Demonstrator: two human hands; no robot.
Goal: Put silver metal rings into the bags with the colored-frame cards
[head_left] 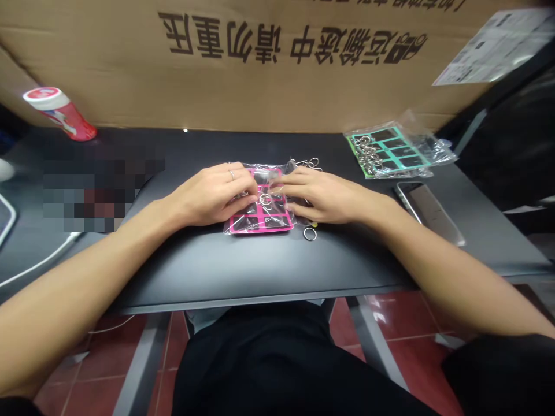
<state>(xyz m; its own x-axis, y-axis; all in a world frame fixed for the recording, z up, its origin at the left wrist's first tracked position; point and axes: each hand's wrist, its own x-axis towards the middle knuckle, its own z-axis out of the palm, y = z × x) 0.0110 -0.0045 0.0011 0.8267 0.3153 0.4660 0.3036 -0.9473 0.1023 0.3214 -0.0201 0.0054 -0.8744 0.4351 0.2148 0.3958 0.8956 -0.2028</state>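
Observation:
A clear plastic bag (237,226) lies on the dark tabletop, with a pink-framed card of dark panels (277,224) inside. Metal rings (265,200) show at the bag's middle. From the left, my left hand (217,193) rests on the bag, its fingers curled and its thumb and fingertips close together on the plastic. My right hand (325,193) lies over the bag's right side with fingers stretched and apart. More key rings (310,163) lie behind the right hand, partly hidden by it. One loose split ring (309,234) lies just in front of it.
Bagged teal and green framed cards with rings (392,150) lie at the back right, near a phone (427,211). A red bottle with a white cap (63,114) stands back left. A large cardboard box (260,98) walls off the back. A white cable (41,260) runs at left.

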